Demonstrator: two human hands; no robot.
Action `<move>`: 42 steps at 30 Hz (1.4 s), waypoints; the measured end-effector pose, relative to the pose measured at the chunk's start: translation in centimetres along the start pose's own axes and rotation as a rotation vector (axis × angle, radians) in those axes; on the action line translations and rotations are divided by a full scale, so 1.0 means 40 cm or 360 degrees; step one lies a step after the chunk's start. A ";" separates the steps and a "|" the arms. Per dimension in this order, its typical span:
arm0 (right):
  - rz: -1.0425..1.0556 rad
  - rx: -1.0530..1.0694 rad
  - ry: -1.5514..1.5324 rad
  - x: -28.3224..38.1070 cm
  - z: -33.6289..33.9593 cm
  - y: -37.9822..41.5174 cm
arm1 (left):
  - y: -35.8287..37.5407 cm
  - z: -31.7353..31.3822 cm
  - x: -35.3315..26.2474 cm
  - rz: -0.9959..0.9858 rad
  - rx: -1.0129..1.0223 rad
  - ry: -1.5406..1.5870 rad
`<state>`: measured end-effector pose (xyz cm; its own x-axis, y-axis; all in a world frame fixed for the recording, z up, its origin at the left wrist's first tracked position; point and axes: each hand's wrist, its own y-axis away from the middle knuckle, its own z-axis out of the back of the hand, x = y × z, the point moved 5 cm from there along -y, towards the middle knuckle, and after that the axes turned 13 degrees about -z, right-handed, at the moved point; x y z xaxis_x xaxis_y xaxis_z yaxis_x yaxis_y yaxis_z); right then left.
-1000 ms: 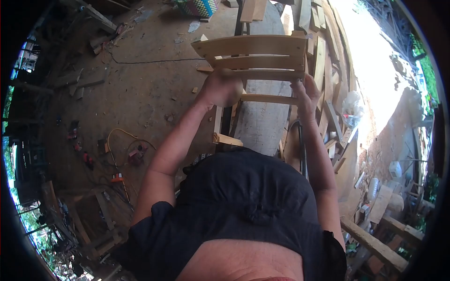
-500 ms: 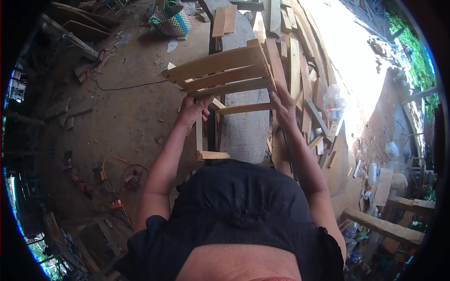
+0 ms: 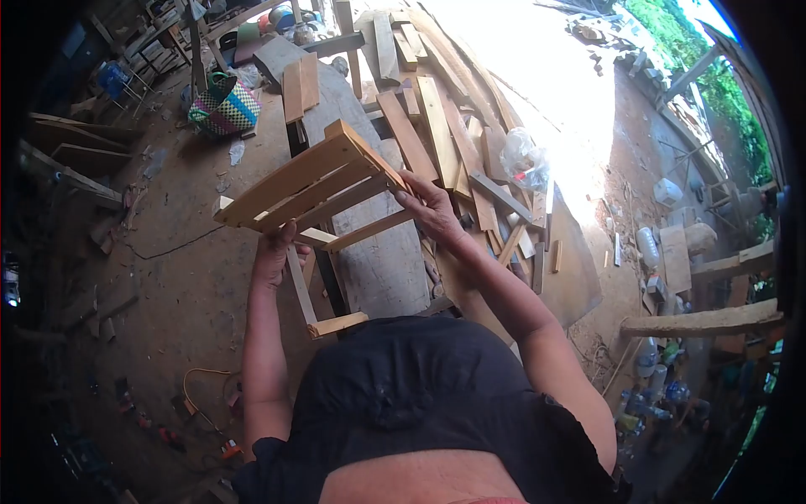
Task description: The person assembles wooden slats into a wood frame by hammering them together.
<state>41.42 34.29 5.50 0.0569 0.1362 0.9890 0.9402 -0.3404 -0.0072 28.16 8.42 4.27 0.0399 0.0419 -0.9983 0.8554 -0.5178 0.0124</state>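
Both my hands hold a slatted wooden frame [image 3: 290, 181] in front of me, tilted over a long grey plank [image 3: 382, 273]. It has several parallel slats, and narrow bars reach down from it towards my body. My left hand [image 3: 270, 260] is closed on the lower left corner, thumb up against a slat. On the right end, my right hand [image 3: 432, 210] grips the side piece, its fingers partly hidden behind the wood.
Loose boards [image 3: 437, 126] lie piled right of the plank. A clear plastic bag [image 3: 522, 160] rests on them. A woven checkered basket [image 3: 225, 107] stands on the ground at the upper left. An orange cable [image 3: 191, 391] lies lower left, and a wooden beam [image 3: 705, 319] juts in at right.
My view has turned to the right, so the surroundings appear shifted left. The frame's right end now sits higher in view and its slats slope more steeply. Both hands keep their hold.
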 end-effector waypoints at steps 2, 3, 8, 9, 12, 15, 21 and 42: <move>-0.0037 -0.0022 0.0076 0.015 0.000 0.007 | -0.002 -0.012 -0.007 0.0006 0.0075 0.0131; -0.0075 -0.0038 0.0149 0.019 0.000 0.008 | -0.003 -0.019 -0.015 0.0000 0.0086 0.0135; 0.0008 -0.0006 0.0230 0.026 0.019 -0.003 | -0.006 -0.021 -0.017 0.0057 0.0048 0.0467; -0.0044 0.0041 0.0355 0.028 0.040 -0.007 | -0.007 -0.019 -0.016 0.0054 0.0042 0.0468; -0.0190 -0.0041 0.0543 0.050 0.152 -0.008 | -0.004 -0.016 -0.014 0.0097 0.0005 0.0457; -0.0322 -0.0411 0.0767 0.056 0.344 -0.003 | -0.003 -0.021 -0.011 0.0122 0.0001 0.0503; -0.0611 -0.0785 0.1139 0.046 0.655 0.074 | -0.015 -0.012 0.004 0.0085 0.0019 0.0469; -0.0858 -0.0562 0.1532 -0.090 0.598 0.118 | 0.001 -0.030 -0.016 0.0056 -0.0020 0.0525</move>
<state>53.68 54.44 -1.64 -0.7446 -0.3703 0.5554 0.6100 -0.7153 0.3410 28.78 9.39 4.99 0.2324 0.2996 -0.9253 0.8570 -0.5130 0.0491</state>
